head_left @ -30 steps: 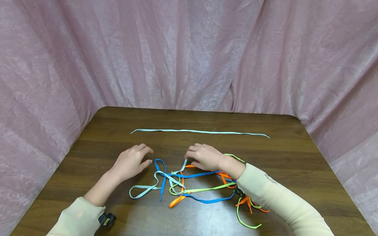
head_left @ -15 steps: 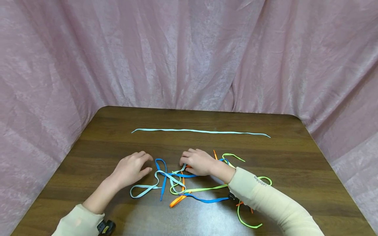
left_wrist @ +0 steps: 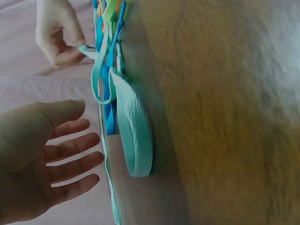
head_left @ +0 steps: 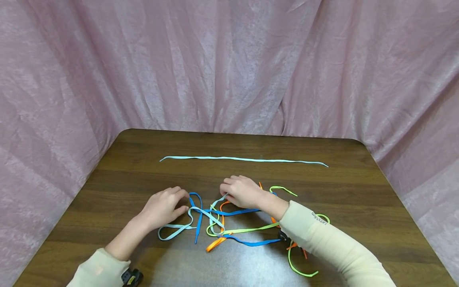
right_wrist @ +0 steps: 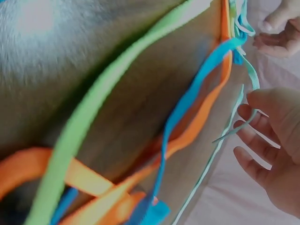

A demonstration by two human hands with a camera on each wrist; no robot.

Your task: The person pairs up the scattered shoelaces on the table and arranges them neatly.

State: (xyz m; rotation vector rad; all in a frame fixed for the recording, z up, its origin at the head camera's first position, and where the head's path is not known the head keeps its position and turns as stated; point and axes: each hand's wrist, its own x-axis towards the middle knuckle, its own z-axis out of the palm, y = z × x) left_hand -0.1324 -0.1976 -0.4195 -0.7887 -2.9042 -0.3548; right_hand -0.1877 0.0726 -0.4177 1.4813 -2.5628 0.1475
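Observation:
Flat shoelaces lie tangled on the table. In the head view my right hand (head_left: 242,192) pinches one end of a mint shoelace (head_left: 215,220), raised a little above the pile. The right wrist view shows that lace's tip (right_wrist: 229,134) sticking out past the thumb and fingers. My left hand (head_left: 163,205) is at the left of the pile, beside the loop of a blue shoelace (head_left: 199,227); in the left wrist view its fingers (left_wrist: 75,149) are spread and hold nothing. A lime shoelace (head_left: 252,230) and an orange shoelace (head_left: 216,243) run through the tangle, partly hidden under my right forearm.
A second mint shoelace (head_left: 244,160) lies stretched out straight across the table behind the pile. The brown wooden table (head_left: 143,143) has rounded far corners. A pink curtain (head_left: 229,67) hangs behind it.
My right hand dipped left and towards me, then rose slightly, still with the mint lace's end. An orange tip came into view by its wrist. My left hand shifted slightly towards the blue loop.

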